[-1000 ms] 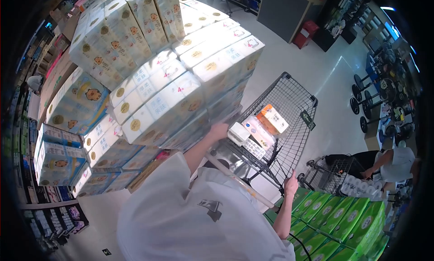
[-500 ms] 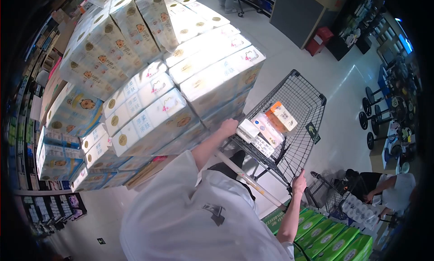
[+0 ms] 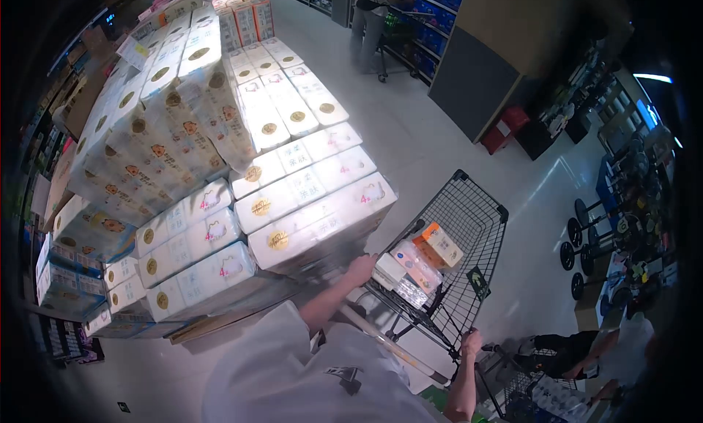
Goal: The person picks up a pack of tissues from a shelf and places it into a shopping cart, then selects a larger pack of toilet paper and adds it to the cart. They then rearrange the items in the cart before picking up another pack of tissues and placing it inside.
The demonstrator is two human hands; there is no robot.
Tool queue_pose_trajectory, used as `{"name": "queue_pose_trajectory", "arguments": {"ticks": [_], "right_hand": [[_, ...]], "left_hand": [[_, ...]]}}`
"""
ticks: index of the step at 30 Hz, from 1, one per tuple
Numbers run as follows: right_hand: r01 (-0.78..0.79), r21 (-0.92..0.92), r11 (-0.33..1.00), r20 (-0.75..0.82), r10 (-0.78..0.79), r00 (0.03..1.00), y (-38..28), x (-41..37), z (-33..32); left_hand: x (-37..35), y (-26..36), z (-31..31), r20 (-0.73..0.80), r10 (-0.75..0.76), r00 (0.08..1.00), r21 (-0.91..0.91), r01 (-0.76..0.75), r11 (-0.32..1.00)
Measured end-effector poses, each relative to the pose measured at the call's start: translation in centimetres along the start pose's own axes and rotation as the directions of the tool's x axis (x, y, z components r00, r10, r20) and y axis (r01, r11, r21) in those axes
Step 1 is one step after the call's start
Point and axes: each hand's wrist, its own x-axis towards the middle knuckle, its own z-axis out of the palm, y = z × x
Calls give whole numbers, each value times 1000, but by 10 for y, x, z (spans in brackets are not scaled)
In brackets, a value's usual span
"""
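A black wire shopping cart (image 3: 476, 232) stands in front of me. My left hand (image 3: 362, 270) is closed on the near left corner of the cart, beside the tall stack of white tissue packs (image 3: 322, 225). At the near right corner, my right hand (image 3: 471, 342) is wrapped round the cart's edge. Inside the cart lie an orange and white pack (image 3: 441, 245), a pink and white pack (image 3: 417, 265) and a white pack (image 3: 389, 269). The cart's pale handle bar (image 3: 395, 350) runs below both hands, nearer my body.
A person (image 3: 370, 27) stands by a cart at the top. Another person (image 3: 586, 357) is at the lower right beside a second cart. A red bin (image 3: 504, 127) stands by a grey and wood partition (image 3: 476, 64). Stools and crowded shelves line the right side.
The cart, its packs and both hands appear lower in view. The tissue stack has shifted down and left. More of the aisle and the person at the top shows, and less of the green packs.
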Motion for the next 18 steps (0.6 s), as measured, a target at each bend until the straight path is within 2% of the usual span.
{"name": "queue_pose_trajectory", "arguments": {"ticks": [2, 3, 7, 10, 11, 14, 16, 18], "right_hand": [[70, 29, 997, 29, -71, 997, 8, 28, 4], [104, 43, 994, 45, -106, 993, 1, 42, -3], [83, -27, 996, 78, -81, 994, -17, 90, -12], [63, 10, 998, 28, -63, 998, -28, 117, -17], [55, -61, 997, 40, -52, 998, -33, 125, -19], [36, -41, 999, -71, -39, 997, -42, 145, -20], [73, -56, 996, -21, -75, 997, -50, 167, -33], [107, 44, 993, 55, -109, 992, -50, 194, -42]], "left_hand": [[11, 11, -6, 60, -59, 996, -14, 60, 998], [19, 15, -5, 44, -71, 997, -33, 73, 997], [43, 23, 7, 11, -82, 997, -70, 83, 994], [67, 28, 17, -17, -89, 996, -29, 89, 996], [74, 29, 19, -22, -96, 995, -4, 96, 995], [90, 47, 1, 59, -168, 984, 6, 168, 986], [102, 51, 5, -24, -166, 986, -26, 165, 986], [116, 46, 20, -89, -183, 979, -66, 177, 982]]}}
